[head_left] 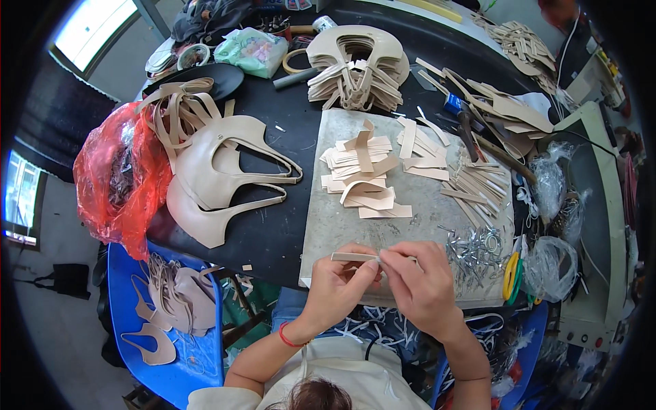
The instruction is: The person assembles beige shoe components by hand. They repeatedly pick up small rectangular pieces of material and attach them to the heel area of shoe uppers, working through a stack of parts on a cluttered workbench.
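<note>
Both hands meet low in the centre of the frame, left hand [339, 280] pinching the tan strap [353, 257] and right hand [418, 277] pinching its end, so I reckon a loose grip could drop it among the metal buckles [473, 247] on the grey board [328, 225].

Thin beige leather strap [354, 257], level, pinched at both ends over the grey board's near edge.

Bright even daylight, soft shadows, sharp centre, fisheye-bent edges (dark corners)
</note>
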Tool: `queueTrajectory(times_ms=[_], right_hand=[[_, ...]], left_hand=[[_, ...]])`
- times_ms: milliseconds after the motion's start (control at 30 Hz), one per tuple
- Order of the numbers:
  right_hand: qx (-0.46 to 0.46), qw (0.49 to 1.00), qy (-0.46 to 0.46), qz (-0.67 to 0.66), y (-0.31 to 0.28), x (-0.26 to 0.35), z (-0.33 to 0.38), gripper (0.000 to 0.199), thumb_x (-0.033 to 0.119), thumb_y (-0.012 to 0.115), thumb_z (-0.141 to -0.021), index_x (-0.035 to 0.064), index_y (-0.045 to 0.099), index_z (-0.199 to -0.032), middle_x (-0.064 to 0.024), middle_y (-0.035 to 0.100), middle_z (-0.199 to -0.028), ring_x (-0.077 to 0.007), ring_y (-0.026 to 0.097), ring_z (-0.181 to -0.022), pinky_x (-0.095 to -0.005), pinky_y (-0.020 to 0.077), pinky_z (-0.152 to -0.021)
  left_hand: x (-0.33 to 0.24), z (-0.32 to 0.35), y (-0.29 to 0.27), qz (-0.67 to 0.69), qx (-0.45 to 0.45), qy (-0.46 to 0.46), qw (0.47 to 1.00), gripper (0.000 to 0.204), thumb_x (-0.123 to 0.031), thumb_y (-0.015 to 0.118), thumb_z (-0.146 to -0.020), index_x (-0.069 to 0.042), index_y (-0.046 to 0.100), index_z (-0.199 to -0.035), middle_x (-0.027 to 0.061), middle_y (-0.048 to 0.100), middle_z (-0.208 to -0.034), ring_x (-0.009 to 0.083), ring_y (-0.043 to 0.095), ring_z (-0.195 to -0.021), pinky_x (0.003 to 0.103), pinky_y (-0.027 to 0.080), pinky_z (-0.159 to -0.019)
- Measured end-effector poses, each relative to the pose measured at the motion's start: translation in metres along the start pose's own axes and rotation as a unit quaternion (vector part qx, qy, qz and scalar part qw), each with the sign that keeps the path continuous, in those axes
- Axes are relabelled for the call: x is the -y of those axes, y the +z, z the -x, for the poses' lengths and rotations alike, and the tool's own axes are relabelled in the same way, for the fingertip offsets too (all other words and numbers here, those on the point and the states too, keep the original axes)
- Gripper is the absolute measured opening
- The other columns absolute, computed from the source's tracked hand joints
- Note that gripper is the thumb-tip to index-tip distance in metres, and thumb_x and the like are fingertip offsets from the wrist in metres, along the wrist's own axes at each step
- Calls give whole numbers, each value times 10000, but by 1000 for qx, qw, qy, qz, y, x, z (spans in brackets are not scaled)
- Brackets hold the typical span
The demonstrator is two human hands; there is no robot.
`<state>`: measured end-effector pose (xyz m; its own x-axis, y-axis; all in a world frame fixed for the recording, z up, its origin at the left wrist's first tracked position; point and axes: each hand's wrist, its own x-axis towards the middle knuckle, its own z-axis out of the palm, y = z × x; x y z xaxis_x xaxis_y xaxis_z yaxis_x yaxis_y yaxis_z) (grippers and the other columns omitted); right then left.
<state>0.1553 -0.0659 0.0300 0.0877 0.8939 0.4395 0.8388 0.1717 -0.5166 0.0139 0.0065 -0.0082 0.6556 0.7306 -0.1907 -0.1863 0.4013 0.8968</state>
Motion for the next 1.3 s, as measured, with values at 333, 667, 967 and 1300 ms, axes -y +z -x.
queueTrajectory(times_ms=[333, 667, 967, 1300], right_hand=[[121, 980, -129, 96, -7, 6, -2, 299, 83, 674, -650, -51, 609, -909, -97, 578, -881, -228, 545, -730, -299, 454, -621], [-108, 980, 81, -146, 32, 5, 22, 121, 5, 647, -793, -14, 620, -909, -113, 612, -821, -188, 595, -638, -271, 479, -545], [161, 886, 256, -350, -32, 7, 70, 166, 66, 552, -890, 12, 608, -1037, -105, 632, -964, -176, 615, -761, -271, 506, -680], [29, 934, -5, 357, -30, -75, 37, 242, 70, 604, -732, -33, 609, -951, -93, 582, -869, -243, 545, -750, -356, 457, -655]], left_hand=[[-21, 14, 5, -324, -30, 129, 937, 59, 0, 624, -816, 58, 631, -817, 103, 674, -708, 90, 649, -645, 230, 535, -594], [-7, 19, 9, -131, -58, 25, 989, 81, 25, 539, -873, 44, 608, -912, 46, 629, -805, 71, 574, -739, 226, 506, -656], [-21, -3, -15, -52, -83, 62, 993, 73, 2, 482, -892, 62, 522, -893, 195, 621, -1000, 268, 659, -907, 387, 568, -825], [-13, 7, 10, -63, -44, 31, 997, 87, 11, 517, -856, 55, 520, -931, 177, 615, -962, 275, 673, -880, 363, 584, -791]])
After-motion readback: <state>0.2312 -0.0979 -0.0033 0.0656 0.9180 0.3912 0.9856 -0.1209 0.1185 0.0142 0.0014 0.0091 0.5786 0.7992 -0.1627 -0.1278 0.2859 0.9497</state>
